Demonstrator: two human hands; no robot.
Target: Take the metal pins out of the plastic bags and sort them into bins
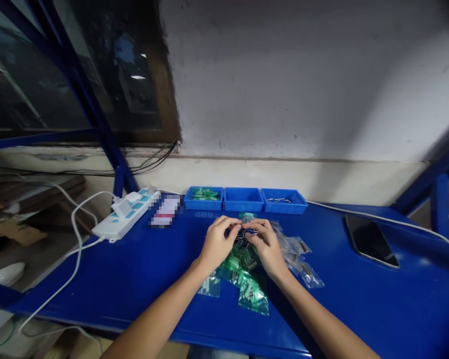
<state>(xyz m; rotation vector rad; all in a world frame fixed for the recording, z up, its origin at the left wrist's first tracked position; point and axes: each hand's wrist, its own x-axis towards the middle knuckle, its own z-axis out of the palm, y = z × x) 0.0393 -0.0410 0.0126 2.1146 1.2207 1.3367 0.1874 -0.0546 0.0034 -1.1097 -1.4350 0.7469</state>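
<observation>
My left hand (220, 241) and my right hand (265, 245) meet over the middle of the table, fingertips pinched almost together. Whatever lies between them is too small to make out. Just under the fingers are thin, shiny metal pieces (241, 240), partly covered by the hands. Below these lie several green plastic bags (253, 294) with pale, rod-like parts inside. Clear bags (311, 275) with small brownish or metallic parts spread out to the right of my right hand. Another clear bag (210, 285) with whitish parts sits below my left wrist.
Three blue bins stand along the back: the left bin (204, 205) holds green pieces, the middle bin (243, 206) is beside it, the right bin (298, 207) holds metal pieces. A white power strip (115, 227) with cables lies left, a phone (372, 242) right, on the blue table (145, 284).
</observation>
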